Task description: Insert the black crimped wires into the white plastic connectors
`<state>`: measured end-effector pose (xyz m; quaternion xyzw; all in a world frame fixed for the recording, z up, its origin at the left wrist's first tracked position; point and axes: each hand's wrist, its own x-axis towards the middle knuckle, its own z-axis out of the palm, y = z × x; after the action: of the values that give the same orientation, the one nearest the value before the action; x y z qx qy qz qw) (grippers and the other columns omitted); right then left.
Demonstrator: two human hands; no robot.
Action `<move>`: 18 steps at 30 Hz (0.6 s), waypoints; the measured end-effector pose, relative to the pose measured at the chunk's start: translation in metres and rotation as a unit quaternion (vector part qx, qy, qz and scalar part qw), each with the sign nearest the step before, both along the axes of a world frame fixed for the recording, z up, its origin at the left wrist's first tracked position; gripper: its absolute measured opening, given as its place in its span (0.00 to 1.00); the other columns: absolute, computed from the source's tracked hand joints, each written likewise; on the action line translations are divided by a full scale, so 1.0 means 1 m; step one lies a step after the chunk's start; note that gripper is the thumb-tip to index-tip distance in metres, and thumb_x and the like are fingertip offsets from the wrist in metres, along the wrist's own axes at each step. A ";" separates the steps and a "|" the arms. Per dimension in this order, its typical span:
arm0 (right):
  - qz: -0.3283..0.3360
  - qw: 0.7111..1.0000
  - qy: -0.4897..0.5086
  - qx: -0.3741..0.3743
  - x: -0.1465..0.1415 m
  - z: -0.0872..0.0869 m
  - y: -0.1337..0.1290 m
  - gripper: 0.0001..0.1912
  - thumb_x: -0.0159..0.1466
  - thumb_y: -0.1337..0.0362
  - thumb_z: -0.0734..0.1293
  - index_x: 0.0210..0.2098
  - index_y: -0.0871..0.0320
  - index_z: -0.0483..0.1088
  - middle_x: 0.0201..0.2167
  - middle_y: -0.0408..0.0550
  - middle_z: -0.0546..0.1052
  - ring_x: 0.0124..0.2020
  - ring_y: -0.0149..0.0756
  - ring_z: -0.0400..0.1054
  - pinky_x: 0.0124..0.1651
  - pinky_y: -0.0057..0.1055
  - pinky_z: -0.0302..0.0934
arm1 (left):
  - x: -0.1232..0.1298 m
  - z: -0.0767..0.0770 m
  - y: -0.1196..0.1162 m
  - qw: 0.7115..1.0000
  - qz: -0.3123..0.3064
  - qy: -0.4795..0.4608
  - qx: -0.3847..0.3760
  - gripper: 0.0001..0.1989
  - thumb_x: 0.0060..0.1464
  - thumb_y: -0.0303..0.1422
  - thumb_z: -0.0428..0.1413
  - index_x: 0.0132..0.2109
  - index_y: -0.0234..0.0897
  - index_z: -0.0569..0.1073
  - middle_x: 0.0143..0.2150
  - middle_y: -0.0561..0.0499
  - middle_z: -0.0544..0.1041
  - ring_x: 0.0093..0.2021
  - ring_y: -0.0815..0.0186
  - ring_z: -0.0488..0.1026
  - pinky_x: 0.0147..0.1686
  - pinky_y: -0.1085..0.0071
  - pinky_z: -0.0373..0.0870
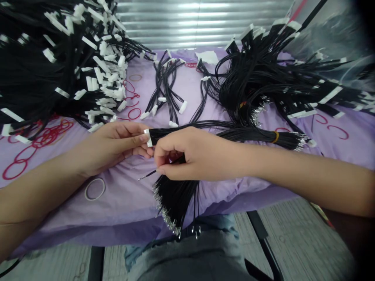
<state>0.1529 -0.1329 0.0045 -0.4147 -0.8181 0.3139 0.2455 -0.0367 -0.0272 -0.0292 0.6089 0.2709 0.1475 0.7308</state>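
- We clamp white connector (149,138) with left grip (117,142), single wire (148,174) with right grip (193,154).
- Wire fan (174,203) overhangs table edge (88,228), five o'clock from connector.
- Working room: eight o'clock.

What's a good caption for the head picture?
Left hand pinches a white plug while the right hand holds a black wire.

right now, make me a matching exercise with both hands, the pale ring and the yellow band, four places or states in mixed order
1. left hand
2. right hand
3. pale ring
4. yellow band

A. pinching a single black wire
B. around a bundle of wires
C. holding a white connector
D. lying on the purple cloth

Pairs: 1-C; 2-A; 3-D; 4-B
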 end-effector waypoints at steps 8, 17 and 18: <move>0.005 1.000 -0.023 0.010 0.004 -0.001 0.003 0.05 0.62 0.70 0.63 0.31 0.62 0.70 0.30 0.38 0.72 0.31 0.18 0.61 0.39 0.21 0.57 | 0.002 0.001 -0.001 1.000 -0.005 -0.004 0.000 0.09 0.50 0.32 0.63 0.37 0.30 0.78 0.29 0.47 0.79 0.30 0.69 0.77 0.33 0.76 0.76; -0.041 0.999 -0.005 -0.032 0.005 0.002 0.007 0.07 0.62 0.68 0.62 0.32 0.64 0.70 0.25 0.37 0.71 0.25 0.17 0.59 0.31 0.20 0.53 | 0.001 0.001 -0.001 1.000 -0.003 -0.011 0.001 0.08 0.52 0.30 0.62 0.38 0.28 0.78 0.29 0.46 0.79 0.30 0.69 0.78 0.33 0.76 0.77; -0.044 0.999 -0.010 -0.025 0.004 0.001 0.006 0.06 0.62 0.68 0.62 0.32 0.64 0.70 0.25 0.37 0.71 0.25 0.17 0.58 0.32 0.21 0.52 | 0.001 0.001 -0.001 1.000 -0.004 -0.011 0.000 0.08 0.52 0.30 0.62 0.38 0.28 0.78 0.30 0.46 0.79 0.30 0.69 0.78 0.33 0.76 0.77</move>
<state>0.1569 -0.1267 0.0058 -0.4594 -0.7935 0.3191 0.2399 -0.0356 -0.0278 -0.0285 0.6085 0.2604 0.1517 0.7342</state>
